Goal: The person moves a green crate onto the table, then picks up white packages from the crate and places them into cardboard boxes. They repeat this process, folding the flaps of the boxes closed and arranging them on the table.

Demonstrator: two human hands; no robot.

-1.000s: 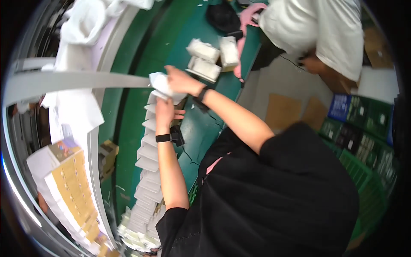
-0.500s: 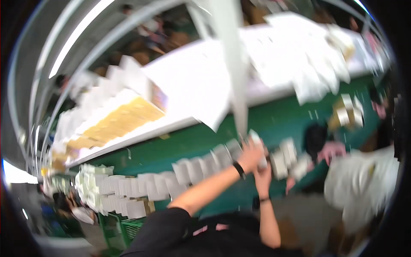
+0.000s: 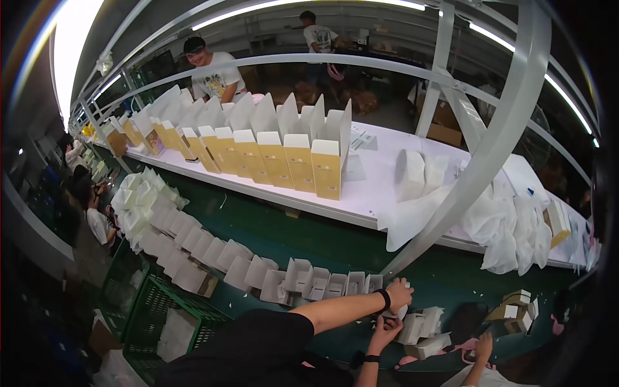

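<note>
My left hand (image 3: 401, 295), with a black band at its wrist, curls its fingers over a small white box (image 3: 402, 312), which my hands largely hide. Just below, my right hand (image 3: 387, 331) grips the same box with bent fingers. To the left of my hands, a curved row of open-topped white boxes (image 3: 298, 276) stands on the green work surface (image 3: 258, 222). Several white boxes (image 3: 412, 327) are piled close to my right hand.
Tall yellow and white cartons (image 3: 325, 169) with raised flaps line the shelf beyond. A slanted metal post (image 3: 480, 174) comes down near my hands. Green crates (image 3: 149, 342) stand at lower left. A co-worker's hand (image 3: 483, 347) is at right; white bags (image 3: 509, 235) hang over the shelf edge.
The view has swung and sharpened, with the yellow cartons now nearer the middle. Both my hands stay together on the white box, which is now more hidden.
</note>
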